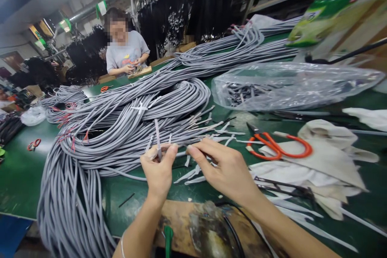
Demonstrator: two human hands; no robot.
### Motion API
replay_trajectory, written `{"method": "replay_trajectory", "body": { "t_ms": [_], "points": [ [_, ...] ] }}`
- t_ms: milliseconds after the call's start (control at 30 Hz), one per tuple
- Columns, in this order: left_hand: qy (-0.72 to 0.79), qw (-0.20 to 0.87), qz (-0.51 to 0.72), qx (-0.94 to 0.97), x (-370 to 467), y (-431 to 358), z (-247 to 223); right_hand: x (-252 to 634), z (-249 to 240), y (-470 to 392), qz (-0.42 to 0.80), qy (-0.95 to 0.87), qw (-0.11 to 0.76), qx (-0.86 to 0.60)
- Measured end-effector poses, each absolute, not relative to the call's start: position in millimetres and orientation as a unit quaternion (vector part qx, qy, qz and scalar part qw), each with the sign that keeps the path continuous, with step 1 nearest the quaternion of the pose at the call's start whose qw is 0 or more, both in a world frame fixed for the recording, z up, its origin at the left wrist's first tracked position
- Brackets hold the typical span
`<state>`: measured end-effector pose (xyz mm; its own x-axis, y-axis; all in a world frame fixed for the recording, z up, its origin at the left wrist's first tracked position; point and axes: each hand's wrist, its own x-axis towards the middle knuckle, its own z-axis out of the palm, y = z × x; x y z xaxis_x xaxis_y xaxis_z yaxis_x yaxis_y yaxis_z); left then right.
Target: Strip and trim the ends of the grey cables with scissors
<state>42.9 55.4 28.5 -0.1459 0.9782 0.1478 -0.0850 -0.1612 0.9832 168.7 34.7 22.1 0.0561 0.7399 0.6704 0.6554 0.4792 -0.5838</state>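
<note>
Near the middle of the head view, my left hand (159, 167) is closed on a grey cable (158, 137), whose pale stripped piece sticks up between the fingers. Just to its right, my right hand (222, 165) is pinched, thumb against forefinger; whatever lies between those fingertips is too small to make out. The fingertips of both hands are close together but apart. Behind them lies a large bundle of grey cables (181, 96), with pale stripped ends pointing right.
Orange-handled scissors (279, 147) and white cloths (326, 149) lie at the right. Beyond them is a clear plastic bag (314, 84). A stained wooden board (178, 217) sits at the near edge of the green table (127, 201). A person (125, 52) works across it.
</note>
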Motion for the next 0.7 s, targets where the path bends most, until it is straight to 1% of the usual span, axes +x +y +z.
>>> {"method": "replay_trajectory", "body": {
  "t_ms": [267, 333, 400, 467, 500, 567, 633, 700],
  "points": [
    [0.478, 0.417, 0.57, 0.522, 46, 54, 28, 167, 35, 30, 0.196, -0.673, 0.537, -0.47],
    [0.509, 0.4, 0.576, 0.499, 46, 58, 25, 173, 37, 25, 0.221, -0.664, 0.572, -0.428],
    [0.533, 0.394, 0.581, 0.472, 46, 63, 23, 180, 36, 21, 0.206, -0.629, 0.633, -0.403],
    [0.532, 0.407, 0.579, 0.465, 46, 65, 22, 185, 33, 22, 0.161, -0.563, 0.675, -0.448],
    [0.526, 0.414, 0.576, 0.469, 46, 65, 22, 186, 31, 23, 0.141, -0.535, 0.676, -0.487],
    [0.516, 0.418, 0.577, 0.475, 47, 63, 23, 184, 27, 28, 0.127, -0.524, 0.64, -0.547],
    [0.509, 0.415, 0.578, 0.484, 48, 60, 25, 177, 25, 33, 0.127, -0.571, 0.598, -0.548],
    [0.501, 0.409, 0.572, 0.504, 50, 57, 25, 169, 22, 36, 0.11, -0.606, 0.584, -0.528]
  ]
}}
